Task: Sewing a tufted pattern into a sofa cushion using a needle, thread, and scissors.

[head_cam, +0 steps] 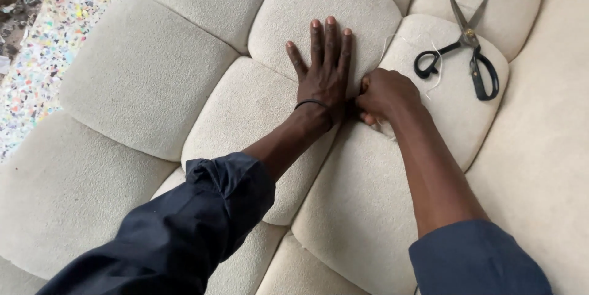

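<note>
My left hand (324,68) lies flat with fingers spread on a cream tufted cushion (257,111), pressing beside the seam where several puffed sections meet. My right hand (385,94) is closed into a fist right next to it, at that seam, and seems to pinch something small that I cannot make out. A thin white thread (392,40) runs up from the fist across the cushion. Black-handled scissors (467,49) lie open on the puffed section to the right, untouched.
The cream upholstery (141,74) fills most of the view with rounded puffs and deep seams. A speckled multicoloured floor (55,31) shows at the upper left. Dark blue sleeves cover both my forearms.
</note>
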